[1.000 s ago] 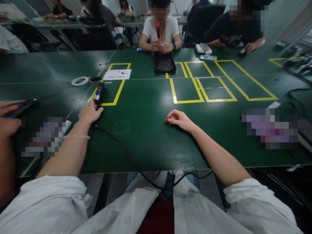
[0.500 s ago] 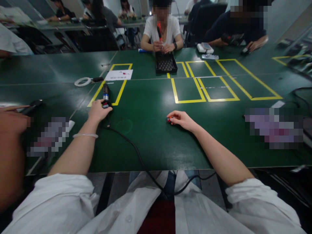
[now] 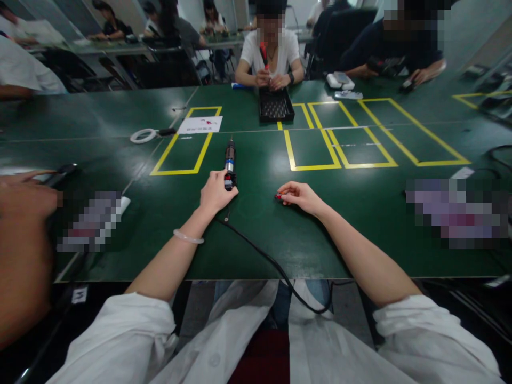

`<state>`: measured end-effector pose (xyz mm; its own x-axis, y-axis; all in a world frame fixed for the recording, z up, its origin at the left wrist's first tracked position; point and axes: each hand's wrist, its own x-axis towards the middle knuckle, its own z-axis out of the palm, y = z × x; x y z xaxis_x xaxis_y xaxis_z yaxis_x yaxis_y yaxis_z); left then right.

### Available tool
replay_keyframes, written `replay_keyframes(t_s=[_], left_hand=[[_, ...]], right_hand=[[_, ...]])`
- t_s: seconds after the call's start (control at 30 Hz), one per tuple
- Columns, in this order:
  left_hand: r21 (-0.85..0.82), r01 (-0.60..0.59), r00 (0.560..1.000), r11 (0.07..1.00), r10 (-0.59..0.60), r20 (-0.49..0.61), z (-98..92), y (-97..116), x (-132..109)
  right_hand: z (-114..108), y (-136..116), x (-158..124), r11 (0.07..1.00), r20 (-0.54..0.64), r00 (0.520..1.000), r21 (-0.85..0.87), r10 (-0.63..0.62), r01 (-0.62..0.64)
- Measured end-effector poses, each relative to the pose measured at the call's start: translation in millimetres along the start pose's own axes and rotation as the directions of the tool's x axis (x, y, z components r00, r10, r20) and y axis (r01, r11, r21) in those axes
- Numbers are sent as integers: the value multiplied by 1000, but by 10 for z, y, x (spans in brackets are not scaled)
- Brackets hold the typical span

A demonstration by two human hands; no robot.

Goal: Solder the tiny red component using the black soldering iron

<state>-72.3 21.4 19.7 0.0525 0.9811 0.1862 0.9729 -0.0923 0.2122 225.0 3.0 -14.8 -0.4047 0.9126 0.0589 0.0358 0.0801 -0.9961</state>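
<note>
My left hand (image 3: pixel 218 191) is closed around the rear of a black electric screwdriver (image 3: pixel 230 160) with a blue-silver band. The tool's bit points away from me, toward the far side of the table. From its back end a black cord (image 3: pixel 260 248) runs over the table edge and hangs down near my lap. My right hand (image 3: pixel 298 196) pinches a small red and black piece (image 3: pixel 278 197) just above or on the green surface; its exact kind is too small to tell.
Yellow tape outlines (image 3: pixel 316 166) mark the green table (image 3: pixel 256 224). A printed sheet (image 3: pixel 200 125) and a coiled white cable (image 3: pixel 143 136) lie at left. Across sits a person by a black tray (image 3: pixel 276 106). Another person's hand (image 3: pixel 28 197) is at far left.
My left hand has moved right with the electric screwdriver, out of the left yellow outline toward the middle, dragging the cord along. My right hand stays nearly in place.
</note>
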Motion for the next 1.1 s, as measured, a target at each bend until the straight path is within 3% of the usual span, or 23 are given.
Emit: replay_keyframes(t_s=[0.23,0.4,0.87,1.1], left_hand=[[0,-182,982,983,182,48,63,664,-213],[-8,-299,953,954,299,55,90,936,-364],[-20,-364,929,931,365,68,75,1054,-481],[-18,-362,929,932,363,76,94,1054,-490]], right_hand=[[-38,33,12,995,-65,997,-88,-46,41],[-57,24,10,995,-78,995,-86,-59,53],[-59,21,14,988,-81,987,-76,-142,136],[-59,-20,-3,927,-30,981,-336,-189,168]])
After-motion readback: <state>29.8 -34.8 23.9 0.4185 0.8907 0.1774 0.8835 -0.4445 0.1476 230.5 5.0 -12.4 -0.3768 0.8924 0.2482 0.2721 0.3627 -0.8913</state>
